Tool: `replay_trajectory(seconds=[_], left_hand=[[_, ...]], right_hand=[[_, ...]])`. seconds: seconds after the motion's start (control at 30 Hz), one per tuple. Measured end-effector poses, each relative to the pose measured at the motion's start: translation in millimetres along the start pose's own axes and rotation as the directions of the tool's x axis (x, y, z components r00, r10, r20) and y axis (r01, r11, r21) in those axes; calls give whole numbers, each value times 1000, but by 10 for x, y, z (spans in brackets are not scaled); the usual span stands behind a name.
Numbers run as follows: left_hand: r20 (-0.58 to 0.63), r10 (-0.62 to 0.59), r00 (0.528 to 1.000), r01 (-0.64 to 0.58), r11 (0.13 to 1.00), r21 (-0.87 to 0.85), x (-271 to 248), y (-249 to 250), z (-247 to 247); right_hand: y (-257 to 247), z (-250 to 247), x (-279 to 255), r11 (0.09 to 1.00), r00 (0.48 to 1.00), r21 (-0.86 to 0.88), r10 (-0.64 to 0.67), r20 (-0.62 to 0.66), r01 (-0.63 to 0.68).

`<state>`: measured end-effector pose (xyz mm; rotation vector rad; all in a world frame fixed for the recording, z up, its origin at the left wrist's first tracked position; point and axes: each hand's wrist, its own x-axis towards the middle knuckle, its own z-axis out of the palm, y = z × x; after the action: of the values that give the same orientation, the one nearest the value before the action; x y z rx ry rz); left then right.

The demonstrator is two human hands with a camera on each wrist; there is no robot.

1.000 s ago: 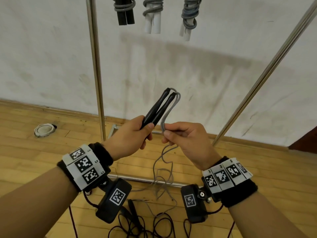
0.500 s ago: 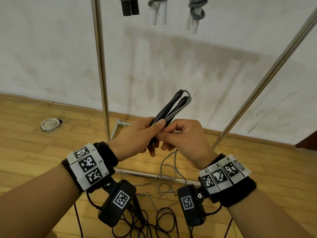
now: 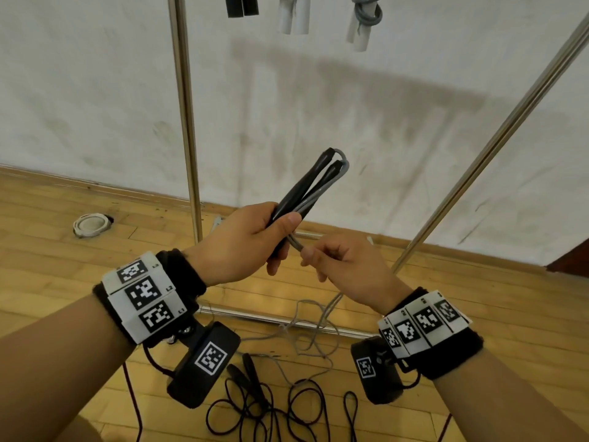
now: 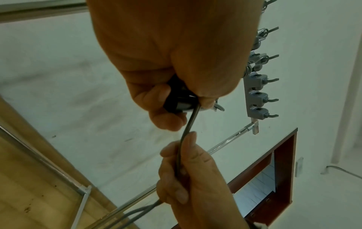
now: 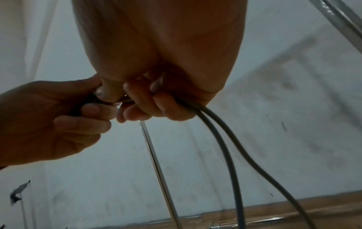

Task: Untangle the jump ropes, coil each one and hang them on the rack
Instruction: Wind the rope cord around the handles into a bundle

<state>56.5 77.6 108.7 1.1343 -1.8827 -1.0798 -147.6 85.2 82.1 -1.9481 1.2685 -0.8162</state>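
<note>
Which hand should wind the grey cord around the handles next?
Right. The right hand already pinches the grey cord just below the black handles, with the slack trailing from it to the floor. The left hand is occupied gripping both handles.

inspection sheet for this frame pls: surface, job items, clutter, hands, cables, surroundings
Surface: wooden plank floor, no table in view.
Job's things: two black jump-rope handles held together, their grey cord trailing to the floor; three coiled ropes hang at the top of the chrome rack; a dark rope lies tangled on the floor.
Clutter: white round fitting on the floor by the wall.
Grippers: left hand grips the handles; right hand holds the grey cord just below them.
Cables: dark lead from the left wrist camera.
Surroundings: scuffed white wall; grey hook strip; red-brown framed opening.
</note>
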Motion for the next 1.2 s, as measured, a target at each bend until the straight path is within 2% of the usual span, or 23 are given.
replay_trajectory(seconds=[0.1,0.17,0.3,0.4,0.5,0.57,0.63,0.83,0.93,1.03,1.07,1.13,1.2], left_hand=[[33,8,999,-9,1000,1,-43,36,-28],[94,22,995,-22,1000,6,-77,59,-43],[254,60,965,-74,996,45,-137,93,-87],[403,29,915,-83,990,117,-169,105,-126],[532,-91,842,-46,970,239,-203,99,-113],[582,-168,796,-64,932,356,-224,97,-82],[586,-215,781,-122,868,482,-232,95,-65],[595,-293,749,-275,678,681,-253,46,22],[560,-357,748,-267,612,745,-239,-36,128],[488,-383,785,-195,594,780,-197,-109,143],[461,-388,798,-169,591,789,-186,-130,141],[412,-388,825,-124,586,801,-170,-172,132],[369,-358,858,-99,589,802,-155,-204,111]], right_hand=[[76,-91,-50,994,990,101,-42,137,28],[127,-147,-74,993,983,118,-45,180,24],[206,-209,-89,1000,981,-17,2,194,1],[216,-216,-113,999,966,-45,1,259,11],[190,-242,-118,1000,931,4,7,365,-9],[182,-241,-66,993,898,-111,5,439,48],[167,-213,-24,975,880,-197,-2,476,108],[92,-83,42,958,890,-285,122,440,9],[-18,24,87,928,899,-372,144,414,23],[-126,123,113,915,934,-404,139,330,7],[-158,146,119,920,940,-392,141,312,-8],[-218,161,120,960,933,-261,179,313,-96],[-263,144,98,970,892,-65,243,382,-236]])
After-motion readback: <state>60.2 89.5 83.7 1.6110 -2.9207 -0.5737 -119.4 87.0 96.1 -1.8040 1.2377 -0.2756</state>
